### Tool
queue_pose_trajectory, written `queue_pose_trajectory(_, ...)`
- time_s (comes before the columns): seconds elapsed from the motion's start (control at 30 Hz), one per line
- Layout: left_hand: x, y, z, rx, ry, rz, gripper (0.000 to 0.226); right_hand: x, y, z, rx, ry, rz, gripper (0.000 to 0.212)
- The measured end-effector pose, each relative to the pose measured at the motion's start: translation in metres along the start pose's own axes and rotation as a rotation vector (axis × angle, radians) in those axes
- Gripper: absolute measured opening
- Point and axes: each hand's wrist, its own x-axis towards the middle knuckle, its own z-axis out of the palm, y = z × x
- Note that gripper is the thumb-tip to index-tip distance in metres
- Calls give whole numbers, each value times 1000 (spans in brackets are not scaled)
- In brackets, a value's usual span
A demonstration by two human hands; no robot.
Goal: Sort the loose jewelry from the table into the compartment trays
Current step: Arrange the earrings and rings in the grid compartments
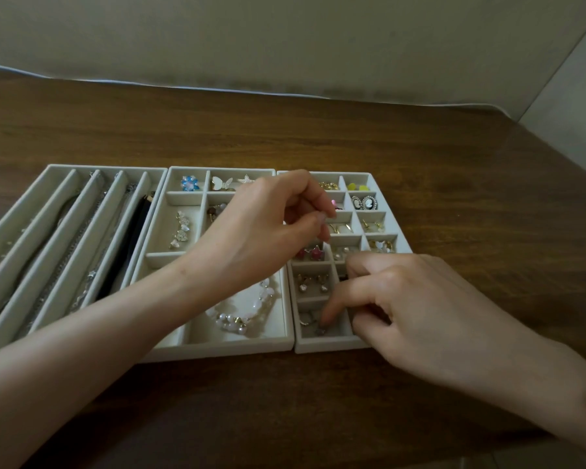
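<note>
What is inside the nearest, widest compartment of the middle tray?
A pearl-and-pale-bead bracelet lies there. The left forearm covers its far left part, so that part cannot be seen.

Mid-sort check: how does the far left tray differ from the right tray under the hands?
The left tray has long lanes running front to back; the right tray is a grid of small cells. The left tray holds chains and a dark strap; the right tray holds earrings. The left hand and right hand reach over the right tray, not the left tray. Both trays are pale and sit on the wooden table.
</note>
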Motion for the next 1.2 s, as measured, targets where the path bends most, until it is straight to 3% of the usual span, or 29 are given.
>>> queue_pose_trajectory(0.4, 0, 0, 0, 6, -2, 7, 12, 2, -1, -1, -85, 45, -2, 28)
queue_pose_trajectory(1.2, 0, 0, -1, -10, -5, 20, 12, 4, -1, -3, 73, -6, 16, 28)
